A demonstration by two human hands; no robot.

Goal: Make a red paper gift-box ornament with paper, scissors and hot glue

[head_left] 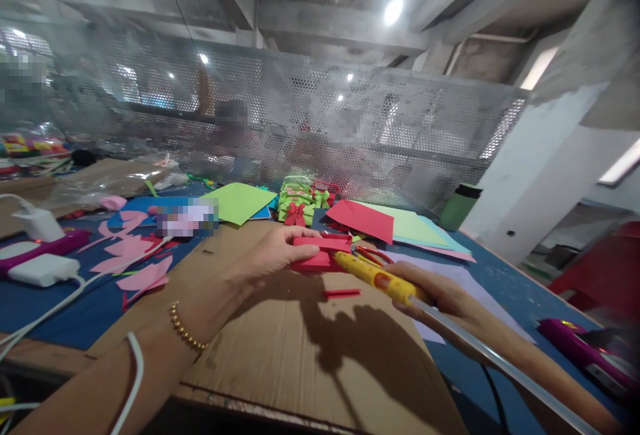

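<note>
My left hand (pixel 293 248) pinches a folded red paper piece (pixel 323 258) above the cardboard sheet (pixel 280 342). In my right hand (pixel 435 288) is a yellow hot glue gun (pixel 373 275), a clear glue stick (pixel 480 345) trailing from its rear. The gun's nozzle meets the right end of the red piece; whether it touches cannot be made out. Below them a narrow red paper strip (pixel 343 294) lies on the cardboard. Red-handled scissors (pixel 373 255) show partly behind the gun.
Coloured paper sheets (pixel 420 228) and small green baskets with bows (pixel 295 202) stand behind. Pink paper cutouts (pixel 145 275), white cables (pixel 60 305) and a purple power strip (pixel 45 252) lie left. Another purple power strip (pixel 585 355) is right, a green bottle (pixel 460 207) at the back.
</note>
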